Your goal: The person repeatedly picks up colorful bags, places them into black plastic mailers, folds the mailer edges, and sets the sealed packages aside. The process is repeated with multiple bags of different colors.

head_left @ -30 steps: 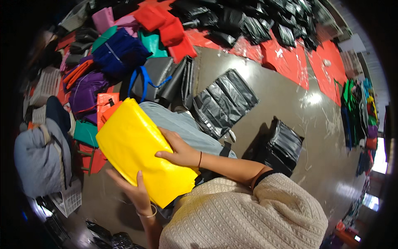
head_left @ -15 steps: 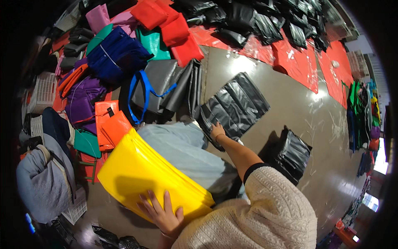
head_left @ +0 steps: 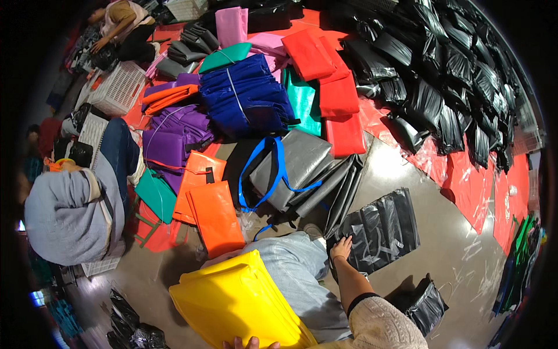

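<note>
my right hand [head_left: 341, 246]: flat and spread, fingers on the edge of the black bag stack [head_left: 381, 230] on the floor | my left hand [head_left: 251, 343]: fingertips only, gripping the yellow bag stack [head_left: 238, 302] on my lap; grip unclear

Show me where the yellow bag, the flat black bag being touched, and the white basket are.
yellow bag [head_left: 238, 302], head view, middle of its top face.
black bag [head_left: 381, 230], head view, centre of the flat panel.
white basket [head_left: 119, 88], head view, its latticed side wall.
</note>
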